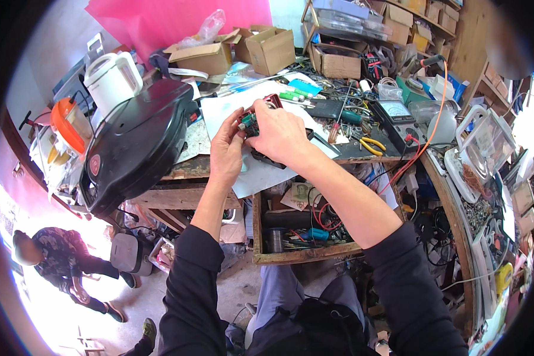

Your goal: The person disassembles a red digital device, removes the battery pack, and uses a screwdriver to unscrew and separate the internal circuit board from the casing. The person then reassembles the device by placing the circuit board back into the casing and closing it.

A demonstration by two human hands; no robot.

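Note:
Over the middle of the workbench I hold a small green circuit board [249,122] with both hands, above white paper [213,113]. The fingers and thumb of my left hand [225,145] close on its left side. Bent over it from the right, my right hand [280,132] covers much of the board; its fingertips are partly hidden. A dark red piece [273,100] shows just beyond the right knuckles; whether it joins the board I cannot tell. Under the right hand lies a black part [266,159], mostly covered.
A large black appliance lid [139,139] stands left. Rightward lie yellow-handled pliers [371,146], a screwdriver [339,121] and an analog multimeter [396,113]. An open drawer [305,257] below holds wires and a solder spool [274,240]. Another person [62,255] sits at lower left.

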